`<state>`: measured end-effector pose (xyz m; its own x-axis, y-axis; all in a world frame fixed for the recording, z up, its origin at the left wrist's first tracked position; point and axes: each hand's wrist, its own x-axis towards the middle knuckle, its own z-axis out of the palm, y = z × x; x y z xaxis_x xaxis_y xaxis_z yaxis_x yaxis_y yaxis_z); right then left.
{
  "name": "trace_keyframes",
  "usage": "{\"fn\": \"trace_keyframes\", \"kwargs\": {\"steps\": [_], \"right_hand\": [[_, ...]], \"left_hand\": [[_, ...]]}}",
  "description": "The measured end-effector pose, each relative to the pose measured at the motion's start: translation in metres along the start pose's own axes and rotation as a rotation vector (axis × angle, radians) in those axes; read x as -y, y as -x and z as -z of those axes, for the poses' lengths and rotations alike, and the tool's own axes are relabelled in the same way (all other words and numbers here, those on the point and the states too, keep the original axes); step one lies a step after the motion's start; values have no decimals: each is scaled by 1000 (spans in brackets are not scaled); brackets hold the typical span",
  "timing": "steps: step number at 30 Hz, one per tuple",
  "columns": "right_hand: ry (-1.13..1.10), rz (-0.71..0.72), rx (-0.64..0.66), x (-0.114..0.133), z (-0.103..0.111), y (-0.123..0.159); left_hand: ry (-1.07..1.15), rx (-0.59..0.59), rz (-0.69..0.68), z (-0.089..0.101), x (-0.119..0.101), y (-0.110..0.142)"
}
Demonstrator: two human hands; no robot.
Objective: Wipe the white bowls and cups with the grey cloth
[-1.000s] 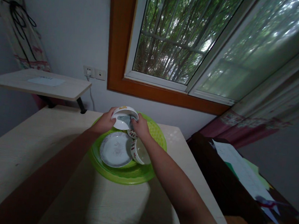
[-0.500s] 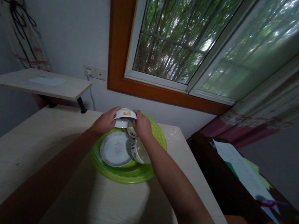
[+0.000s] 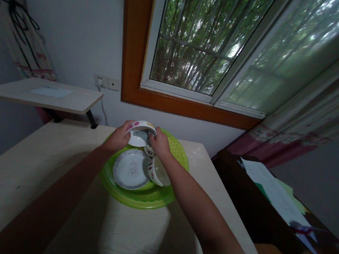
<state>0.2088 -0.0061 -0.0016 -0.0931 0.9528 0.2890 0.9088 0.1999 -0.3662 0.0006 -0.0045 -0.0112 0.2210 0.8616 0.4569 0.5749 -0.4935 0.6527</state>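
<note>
My left hand [image 3: 118,138] grips the left rim of a white bowl [image 3: 137,139] with small coloured marks, held tilted above a round green tray [image 3: 140,197]. Inside the bowl is a grey cloth [image 3: 143,134], pressed there by my right hand [image 3: 160,143], whose fingers are closed on it. On the tray below lie a flat white plate [image 3: 131,168] with a faint pattern, a white bowl with red marks [image 3: 158,172] lying on its side, and a smaller dish [image 3: 149,151] partly hidden under my right hand.
The tray sits on a pale wooden table [image 3: 37,159] against the wall under a window [image 3: 199,43]. A raised shelf [image 3: 45,93] with a paper stands at the left. A dark cabinet [image 3: 256,212] with papers is on the right, beside a curtain [image 3: 313,126].
The bowl has been turned in my hands: a moment ago its outer side faced me, now its inside with the grey cloth shows again. The rest stays still.
</note>
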Motion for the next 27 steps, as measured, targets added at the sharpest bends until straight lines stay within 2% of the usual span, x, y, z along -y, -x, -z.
{"fn": "trace_keyframes", "kwargs": {"steps": [5,11,16,21,24,27], "right_hand": [[183,37,14,9,13,6],[288,151,13,19,25,11],[192,121,-16,16,21,11],[7,-30,-36,3,4,2],[-82,-71,-33,-4,-6,-3],[-69,-66,-26,-5,-9,-4]], "left_hand": [[-43,33,-91,0,-1,1],[-157,67,-84,0,-4,4],[-175,16,-112,0,-4,2],[-112,-90,-52,0,-2,-2],[-51,-16,-19,0,-1,-2],[22,30,-10,-1,1,-1]]}}
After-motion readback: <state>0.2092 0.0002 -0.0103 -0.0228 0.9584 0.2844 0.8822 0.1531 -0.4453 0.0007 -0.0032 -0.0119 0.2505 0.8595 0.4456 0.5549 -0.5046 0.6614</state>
